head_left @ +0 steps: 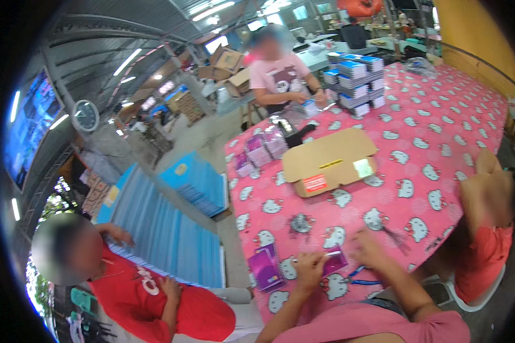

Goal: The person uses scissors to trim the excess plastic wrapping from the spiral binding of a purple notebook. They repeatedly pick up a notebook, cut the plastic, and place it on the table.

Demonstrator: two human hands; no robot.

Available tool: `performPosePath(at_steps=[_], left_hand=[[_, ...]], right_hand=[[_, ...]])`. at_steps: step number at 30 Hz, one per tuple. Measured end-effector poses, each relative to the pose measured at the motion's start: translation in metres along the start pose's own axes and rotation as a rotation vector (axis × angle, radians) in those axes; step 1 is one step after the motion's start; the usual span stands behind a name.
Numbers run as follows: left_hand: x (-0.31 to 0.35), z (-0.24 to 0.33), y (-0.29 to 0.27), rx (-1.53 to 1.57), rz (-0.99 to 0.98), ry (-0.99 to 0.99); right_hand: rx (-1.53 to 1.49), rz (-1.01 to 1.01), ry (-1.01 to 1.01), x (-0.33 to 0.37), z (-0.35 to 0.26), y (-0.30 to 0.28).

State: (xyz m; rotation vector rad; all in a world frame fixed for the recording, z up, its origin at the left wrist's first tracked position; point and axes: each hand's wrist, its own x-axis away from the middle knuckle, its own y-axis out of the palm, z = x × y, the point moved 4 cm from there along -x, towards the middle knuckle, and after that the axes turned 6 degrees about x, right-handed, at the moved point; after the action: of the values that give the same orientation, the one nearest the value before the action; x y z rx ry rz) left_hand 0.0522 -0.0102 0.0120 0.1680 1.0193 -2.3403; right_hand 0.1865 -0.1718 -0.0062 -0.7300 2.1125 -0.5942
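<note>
My left hand grips the left edge of a small purple notebook lying on the pink tablecloth. My right hand is raised just right of the notebook, its fingers curled together; anything in them is too small to make out. Pliers with blue handles lie below the right hand, close to the notebook. To the left, several purple spiral notebooks lie overlapping. Thin black wire pieces are scattered beyond my right hand, and a dark heap of similar pieces sits farther off.
A brown cardboard box lies mid-table, with wrapped purple stacks behind it. Tall notebook stacks stand near a person in pink. A person in red is left by blue stacks; another sits right.
</note>
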Motion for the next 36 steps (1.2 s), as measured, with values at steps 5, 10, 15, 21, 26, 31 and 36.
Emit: performPosePath(at_steps=[5, 10, 15, 21, 26, 31, 36], left_hand=[[0.003, 0.004, 0.002, 0.002, 0.002, -0.023], [0.007, 0.000, 0.008, -0.056, 0.071, 0.037], [-0.006, 0.002, 0.004, 0.070, 0.035, -0.014], [0.009, 0.004, 0.009, -0.046, 0.028, -0.019], [0.004, 0.017, 0.000, -0.054, 0.072, -0.022], [0.004, 0.014, 0.005, -0.133, 0.102, 0.073], [0.007, 0.010, 0.004, -0.073, 0.073, 0.050]], right_hand=[[0.498, 0.082, 0.510, 0.020, 0.054, -0.053], [0.491, 0.007, 0.512, 0.029, 0.069, -0.044], [0.502, 0.036, 0.447, 0.027, 0.064, -0.042], [0.339, 0.098, 0.241, 0.011, 0.058, -0.045], [0.169, -0.177, 0.234, -0.015, -0.018, -0.030], [-0.244, -0.154, 0.184, -0.016, -0.030, 0.000], [-0.191, -0.114, 0.199, -0.022, -0.041, 0.002]])
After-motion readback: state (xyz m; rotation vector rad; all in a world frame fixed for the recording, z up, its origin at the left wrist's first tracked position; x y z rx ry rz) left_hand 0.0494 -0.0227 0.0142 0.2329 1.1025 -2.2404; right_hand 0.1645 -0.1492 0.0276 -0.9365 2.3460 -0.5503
